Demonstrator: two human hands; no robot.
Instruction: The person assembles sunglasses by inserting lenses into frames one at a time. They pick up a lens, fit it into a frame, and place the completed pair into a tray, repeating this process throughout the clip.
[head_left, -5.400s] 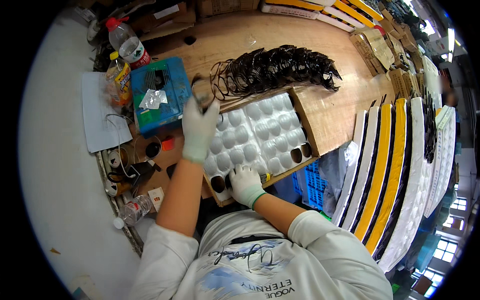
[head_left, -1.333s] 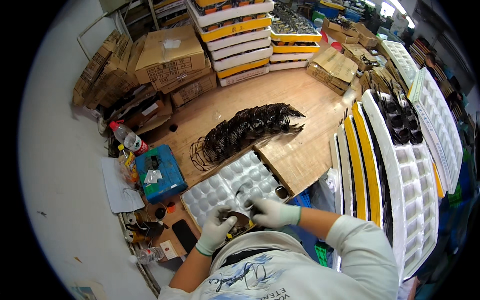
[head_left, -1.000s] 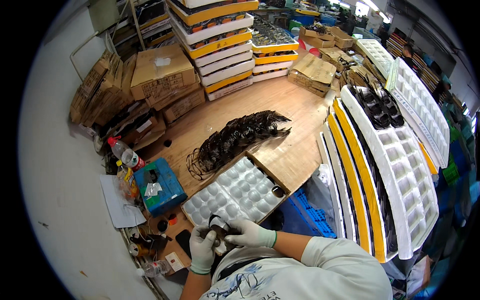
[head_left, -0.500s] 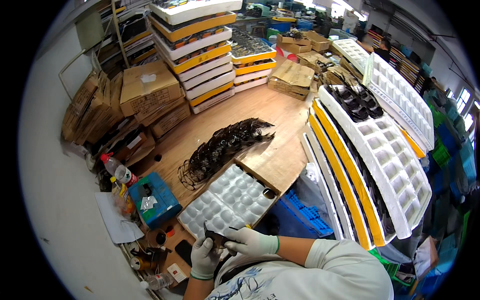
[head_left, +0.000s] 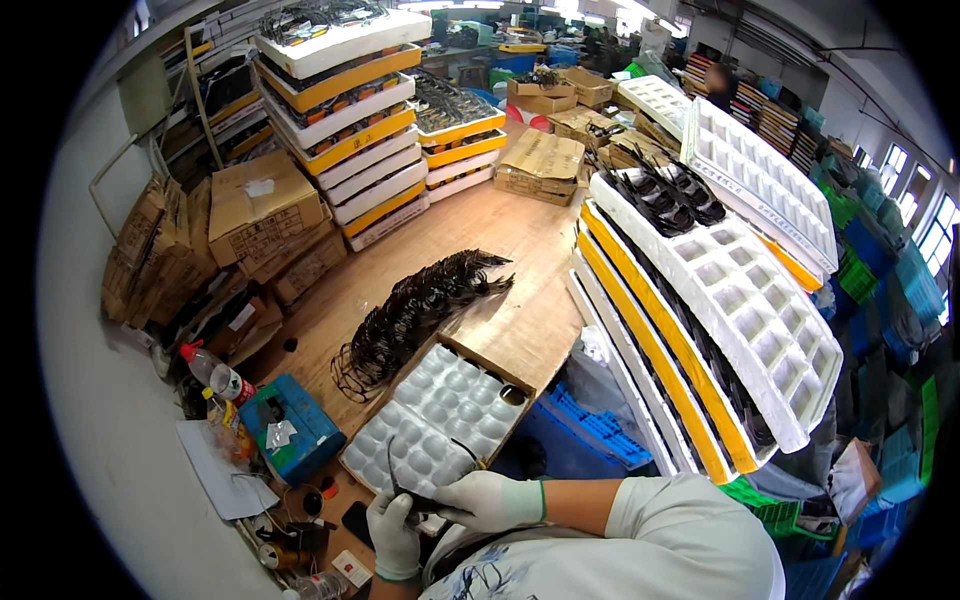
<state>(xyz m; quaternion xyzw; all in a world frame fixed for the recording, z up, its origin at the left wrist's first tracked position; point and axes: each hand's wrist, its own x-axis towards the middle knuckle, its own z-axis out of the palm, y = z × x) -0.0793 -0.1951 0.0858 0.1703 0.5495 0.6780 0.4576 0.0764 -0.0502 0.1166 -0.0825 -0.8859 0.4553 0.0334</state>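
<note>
Both white-gloved hands hold one pair of dark glasses close to my body, its two thin temples spread upward. My left hand pinches the side nearer the left temple. Across from it, my right hand has its fingers closed on the other side and hides part of the frame. Just beyond my hands lies a carton with a silver-grey dimpled tray. Behind the tray, a long row of nested dark glasses rests on the wooden table.
White and yellow foam trays are stacked at the back left, near cardboard boxes. A blue box and bottles stand at left. Tilted foam trays, one partly filled with dark glasses, rise at right.
The glasses' temples now stand up and apart, where before the glasses looked more folded. My hands have moved slightly left and down in the picture. The view has turned a little right.
</note>
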